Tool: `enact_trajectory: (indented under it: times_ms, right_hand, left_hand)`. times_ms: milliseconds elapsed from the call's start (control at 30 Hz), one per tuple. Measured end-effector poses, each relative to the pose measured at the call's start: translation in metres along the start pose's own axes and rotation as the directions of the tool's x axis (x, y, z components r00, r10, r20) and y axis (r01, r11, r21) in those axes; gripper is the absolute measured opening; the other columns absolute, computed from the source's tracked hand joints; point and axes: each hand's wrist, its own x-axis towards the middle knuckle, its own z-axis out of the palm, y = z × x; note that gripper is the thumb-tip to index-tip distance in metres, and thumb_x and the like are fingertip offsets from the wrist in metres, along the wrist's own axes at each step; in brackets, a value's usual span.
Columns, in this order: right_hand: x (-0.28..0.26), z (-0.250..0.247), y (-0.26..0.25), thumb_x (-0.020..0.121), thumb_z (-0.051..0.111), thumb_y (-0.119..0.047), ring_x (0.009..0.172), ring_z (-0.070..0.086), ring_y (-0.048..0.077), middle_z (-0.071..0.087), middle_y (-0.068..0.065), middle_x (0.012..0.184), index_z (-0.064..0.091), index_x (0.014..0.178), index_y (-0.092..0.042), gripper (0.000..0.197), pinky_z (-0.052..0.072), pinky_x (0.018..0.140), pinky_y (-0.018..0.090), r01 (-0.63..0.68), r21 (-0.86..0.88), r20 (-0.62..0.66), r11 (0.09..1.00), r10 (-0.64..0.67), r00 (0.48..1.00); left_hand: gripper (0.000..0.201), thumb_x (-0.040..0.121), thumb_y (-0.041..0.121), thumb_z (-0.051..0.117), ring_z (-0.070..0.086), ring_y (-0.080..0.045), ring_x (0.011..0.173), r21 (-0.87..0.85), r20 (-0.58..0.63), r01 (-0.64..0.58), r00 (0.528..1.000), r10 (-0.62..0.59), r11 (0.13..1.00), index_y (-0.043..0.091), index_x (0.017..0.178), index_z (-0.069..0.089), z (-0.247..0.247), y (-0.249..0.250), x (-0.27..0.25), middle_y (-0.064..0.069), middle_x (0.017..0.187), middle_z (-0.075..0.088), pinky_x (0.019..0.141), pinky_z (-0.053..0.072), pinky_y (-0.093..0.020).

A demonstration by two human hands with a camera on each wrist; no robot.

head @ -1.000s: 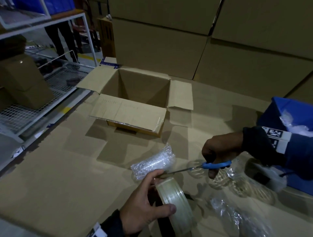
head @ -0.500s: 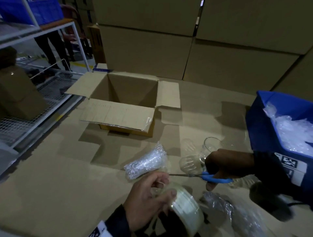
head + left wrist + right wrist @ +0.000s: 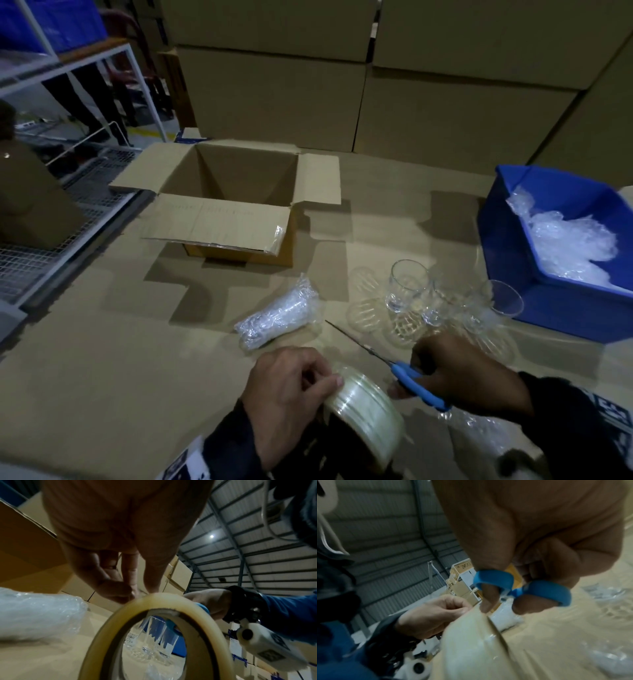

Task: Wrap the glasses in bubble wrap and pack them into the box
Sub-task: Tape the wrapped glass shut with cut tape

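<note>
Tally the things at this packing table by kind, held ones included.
Open box: 1
Wrapped bundle: 1
Bare glasses: 3, as far as shows
Blue bin: 1
Loose bubble wrap heaps: 2
Tape roll: 1
Scissors: 1
Total: 10

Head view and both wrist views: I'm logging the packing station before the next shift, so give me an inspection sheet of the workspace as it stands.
Surface: cardboard-covered table.
Job's things: open cardboard box, nothing visible inside; one bubble-wrapped bundle lying near it; bare glasses standing beside the blue bin, which holds bubble wrap.
Clutter: loose plastic wrap at the near edge.
Grippers: left hand grips the tape roll; right hand holds blue-handled scissors, fingers through the loops.
Cables: one thin cable near the right wrist.
Surroundings: stacked cartons behind; wire shelving at left.
</note>
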Motion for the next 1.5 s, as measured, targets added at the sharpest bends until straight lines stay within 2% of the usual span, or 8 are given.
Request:
enact_trajectory:
  times_ms: [133,300,433,567,733,967,1333,1500]
  right_hand:
    - [-0.011,0.008,-0.007,0.077,0.078,-0.038,0.046,0.057,-0.005,0.055,-0.013,0.042,0.048,0.057,-0.01,0.046,0.032,0.046,0.01,-0.035,0.139,-0.059,0.99,0.043,0.997]
    - [-0.023,0.016,-0.019,0.083,0.074,-0.032,0.042,0.051,-0.013,0.05,-0.023,0.037,0.046,0.062,-0.008,0.043,0.034,0.046,0.009,-0.034,0.193,-0.07,0.981,0.049,0.996]
    - [-0.029,0.018,-0.022,0.084,0.073,-0.032,0.044,0.051,-0.013,0.049,-0.024,0.037,0.046,0.064,-0.007,0.042,0.034,0.047,0.009,-0.046,0.192,-0.087,0.98,0.064,0.994]
    - [-0.035,0.016,-0.012,0.07,0.079,-0.052,0.045,0.048,-0.003,0.051,-0.009,0.044,0.047,0.059,-0.012,0.053,0.033,0.046,0.015,-0.07,0.042,-0.137,0.997,0.075,0.988]
    - [-0.047,0.006,0.001,0.067,0.072,-0.068,0.058,0.053,0.003,0.059,-0.012,0.06,0.05,0.067,-0.021,0.052,0.035,0.053,0.023,-0.085,-0.18,-0.122,0.98,0.064,0.991]
    - [-0.062,-0.013,0.006,0.074,0.057,-0.075,0.06,0.043,0.006,0.048,-0.011,0.068,0.035,0.068,-0.029,0.051,0.029,0.05,0.02,-0.049,-0.464,-0.086,0.885,0.01,0.996]
    - [-0.061,-0.015,-0.003,0.089,0.047,-0.058,0.091,0.059,0.014,0.063,-0.009,0.102,0.048,0.096,-0.03,0.029,0.032,0.064,0.027,-0.004,-0.667,-0.087,0.745,-0.073,0.994]
    - [-0.058,-0.015,0.017,0.061,0.055,-0.053,0.037,0.048,0.006,0.052,-0.015,0.05,0.048,0.065,-0.031,0.024,0.014,0.042,0.019,0.136,-0.738,-0.149,0.661,-0.356,0.922]
  left_hand:
    - [0.014,0.07,0.04,0.064,0.06,0.002,0.073,-0.019,0.029,-0.025,0.999,0.025,1.0,0.038,0.084,0.065,0.0,0.005,0.001,0.023,0.075,0.065,0.064,0.041,-0.007]
    - [0.004,0.071,0.03,0.053,0.052,-0.005,0.076,0.159,0.092,-0.097,0.992,0.083,0.982,0.029,0.067,0.053,0.007,0.005,0.003,0.015,0.07,0.057,0.067,0.034,-0.014]
    - [0.017,0.066,0.011,0.059,0.042,-0.006,0.064,0.317,0.002,-0.347,0.931,0.365,0.883,0.023,0.065,0.047,0.013,0.006,0.01,0.01,0.063,0.051,0.06,0.031,-0.019]
    - [0.011,0.074,0.012,0.046,0.038,-0.007,0.065,0.473,0.043,-0.478,0.852,0.522,0.74,0.021,0.068,0.047,0.008,0.009,0.009,0.008,0.066,0.047,0.067,0.03,-0.022]
    - [0.01,0.079,0.019,0.041,0.048,-0.014,0.06,0.551,0.09,-0.459,0.863,0.497,0.697,0.023,0.075,0.049,0.006,0.006,0.012,0.009,0.07,0.048,0.061,0.04,-0.028]
    - [0.007,0.088,0.013,0.049,0.049,-0.02,0.066,0.507,0.177,-0.71,0.64,0.747,0.488,0.019,0.088,0.046,0.007,0.001,0.023,0.001,0.077,0.053,0.058,0.041,-0.033]
    - [0.011,0.091,0.035,0.05,0.043,-0.011,0.079,0.411,0.191,-0.583,0.807,0.559,0.701,0.03,0.082,0.054,-0.005,0.012,0.022,0.015,0.078,0.053,0.07,0.033,-0.027]
    - [0.017,0.086,0.042,0.045,0.036,-0.005,0.085,0.372,0.232,-0.475,0.879,0.416,0.798,0.031,0.08,0.056,-0.009,0.025,0.019,0.019,0.073,0.048,0.074,0.034,-0.028]
